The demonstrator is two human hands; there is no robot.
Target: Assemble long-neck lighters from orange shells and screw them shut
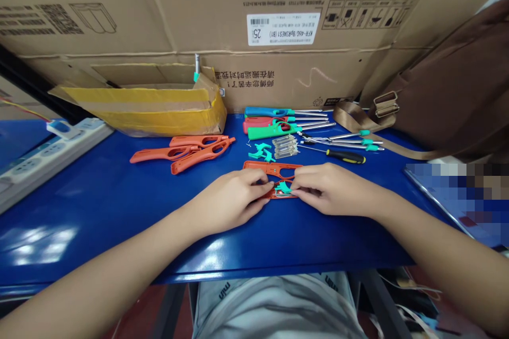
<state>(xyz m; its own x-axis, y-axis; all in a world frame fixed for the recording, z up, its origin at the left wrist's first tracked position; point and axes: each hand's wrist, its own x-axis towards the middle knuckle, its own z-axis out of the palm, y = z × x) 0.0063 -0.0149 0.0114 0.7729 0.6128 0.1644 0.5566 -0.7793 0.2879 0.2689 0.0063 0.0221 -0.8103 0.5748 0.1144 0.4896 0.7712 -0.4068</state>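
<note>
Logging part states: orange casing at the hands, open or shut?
Open: near orange shell shows its inside, teal piece exposed; far orange shell lies beyond it, not over it.

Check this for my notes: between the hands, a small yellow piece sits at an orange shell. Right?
No: the head view shows the small piece is turquoise, not yellow. It does sit between left hand and right hand, at an orange shell.

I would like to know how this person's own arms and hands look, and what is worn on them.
The left hand and right hand show no gloves, rings or markings. The left forearm and right forearm are bare: no sleeve, watch or bracelet shows.
</note>
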